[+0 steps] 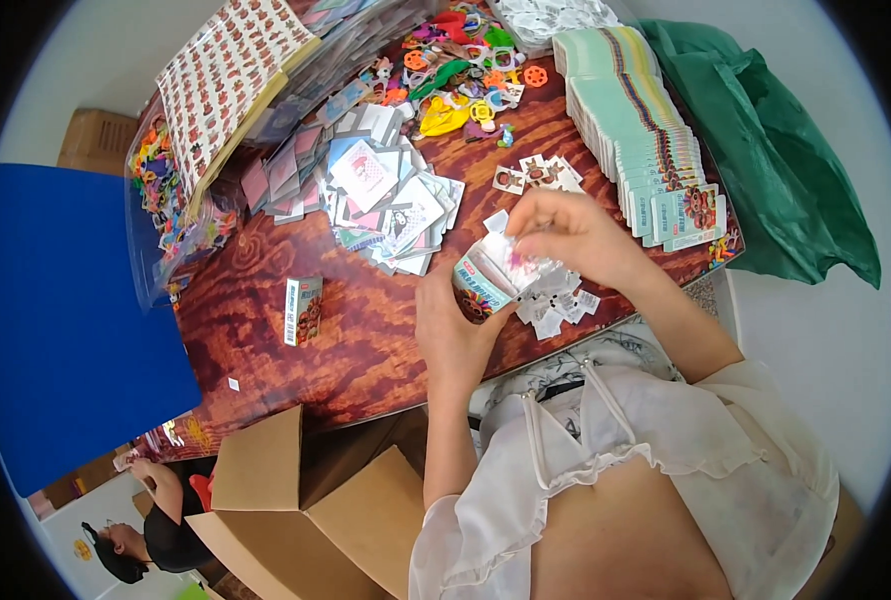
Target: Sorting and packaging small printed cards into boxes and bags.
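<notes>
A small green and white cardboard box (478, 292) is tilted, its top open, in front of me over the table. My left hand (453, 325) grips it by its lower sides, thumb and fingers wrapped round it. At the box's mouth my right hand (573, 237) is closed in a pinch with bent fingers; something whitish and pink shows below the fingertips, too small to name. Under and beside the right hand lies a loose heap of small white printed squares (556, 312). Just beyond it is a little pile of square picture cards (541, 173).
A closed small box (304, 311) stands left. Beyond lie heaped cards in sleeves (391, 200), colourful plastic trinkets (451, 105) and a long row of flat boxes (631, 120). A green bag (756, 150) hangs right; an open carton (256, 470) is below the near edge. A person (156, 525) sits lower left.
</notes>
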Demonstrator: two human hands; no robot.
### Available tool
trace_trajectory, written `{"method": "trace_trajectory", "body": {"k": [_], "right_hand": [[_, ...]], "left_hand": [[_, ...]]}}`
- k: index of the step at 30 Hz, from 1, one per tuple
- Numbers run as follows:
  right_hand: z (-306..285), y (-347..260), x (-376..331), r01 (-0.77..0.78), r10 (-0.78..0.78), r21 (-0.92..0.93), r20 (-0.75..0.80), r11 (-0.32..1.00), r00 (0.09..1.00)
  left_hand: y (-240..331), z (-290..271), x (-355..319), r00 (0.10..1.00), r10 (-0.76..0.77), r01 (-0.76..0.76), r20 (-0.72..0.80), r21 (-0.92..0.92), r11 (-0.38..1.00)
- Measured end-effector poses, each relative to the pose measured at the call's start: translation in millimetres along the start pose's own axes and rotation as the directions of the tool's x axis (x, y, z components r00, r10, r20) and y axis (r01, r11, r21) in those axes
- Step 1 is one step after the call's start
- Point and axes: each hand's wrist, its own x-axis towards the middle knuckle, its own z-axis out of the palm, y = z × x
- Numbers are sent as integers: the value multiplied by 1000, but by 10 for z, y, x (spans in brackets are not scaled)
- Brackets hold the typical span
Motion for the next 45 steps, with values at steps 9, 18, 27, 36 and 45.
{"method": "trace_trajectory", "body": {"k": [9,18,27,36,45], "right_hand": [[299,17,-8,152,-162,-565,33,811,986],[321,-52,-114,82,-125,-605,-29,792,992],[319,102,-26,126,-163,-560,-16,819,987],[582,127,-41,299,-492,-789,-5,537,871],[471,113,69,320,-624,-779,-115,540,773]], "left_hand": [[-15,59,-19,1000,1,0,-7,236,972],[-56,68,-33,999,-24,28,-23,209,978],[-29,76,-29,1000,2,-1,-8,170,986],[0,89,3,994,-12,36,-105,224,974],[114,135,82,992,59,-33,-113,220,975]]}}
